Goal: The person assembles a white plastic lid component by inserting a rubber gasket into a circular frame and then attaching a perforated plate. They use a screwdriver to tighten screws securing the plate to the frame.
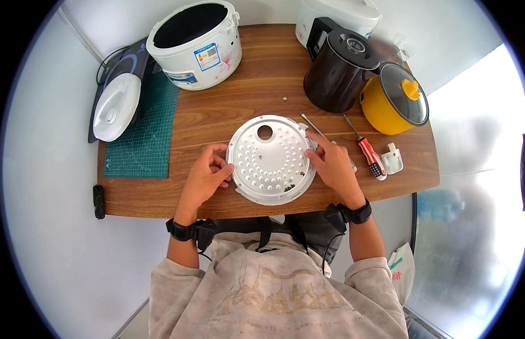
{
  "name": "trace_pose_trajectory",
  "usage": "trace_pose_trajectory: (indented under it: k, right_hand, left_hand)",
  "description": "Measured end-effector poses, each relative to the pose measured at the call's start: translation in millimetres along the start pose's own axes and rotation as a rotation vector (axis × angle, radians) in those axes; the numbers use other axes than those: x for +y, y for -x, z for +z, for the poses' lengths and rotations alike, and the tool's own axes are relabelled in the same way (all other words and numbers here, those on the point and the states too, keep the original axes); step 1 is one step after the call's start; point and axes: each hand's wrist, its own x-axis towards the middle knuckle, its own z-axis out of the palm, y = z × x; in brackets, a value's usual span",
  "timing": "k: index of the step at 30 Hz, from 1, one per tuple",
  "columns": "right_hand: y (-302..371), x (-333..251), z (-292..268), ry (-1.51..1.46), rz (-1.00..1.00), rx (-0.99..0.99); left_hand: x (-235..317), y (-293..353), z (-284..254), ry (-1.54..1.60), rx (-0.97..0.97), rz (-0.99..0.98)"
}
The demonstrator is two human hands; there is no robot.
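Note:
A round silver metal rice cooker lid plate (262, 186) lies before me, dimpled, with one dark round hole near its far edge. Several small dark screws (289, 187) rest on its near right part. My left hand (207, 174) has curled fingers and thumb at the plate's left rim. At the right rim, my right hand (333, 165) grips with thumb and index finger. A thin screwdriver shaft (312, 122) runs partly under the right hand, which hides its middle. Farther right lie a screwdriver with a red and black handle (373, 160) and a white plastic piece (392, 160).
A white rice cooker body (183, 59) stands at the back left, beside a green cutting mat (141, 152) with a white oval lid (119, 107). Back right hold a dark kettle (336, 73) and a yellow pot (387, 107). One tiny part (284, 99) sits beyond the plate.

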Motion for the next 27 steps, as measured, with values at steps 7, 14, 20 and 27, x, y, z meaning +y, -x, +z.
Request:
trace_pose_trajectory:
  k: [7,14,20,27]
  right_hand:
    - [2.5,-5.7,1.3,0.014,0.003,0.008]
    - [5.4,-3.0,-1.7,-0.023,-0.046,0.003]
    - [4.8,1.2,1.1,-0.036,-0.037,0.007]
    - [5.2,3.7,3.7,-0.031,-0.036,0.024]
  left_hand:
    - [-1.1,1.3,-2.5,-0.035,-0.014,0.004]
    - [3.5,4.0,4.2,-0.078,0.022,0.005]
    - [-2.6,2.4,0.3,-0.033,-0.012,0.017]
    - [-4.2,0.3,0.3,-0.034,-0.022,0.028]
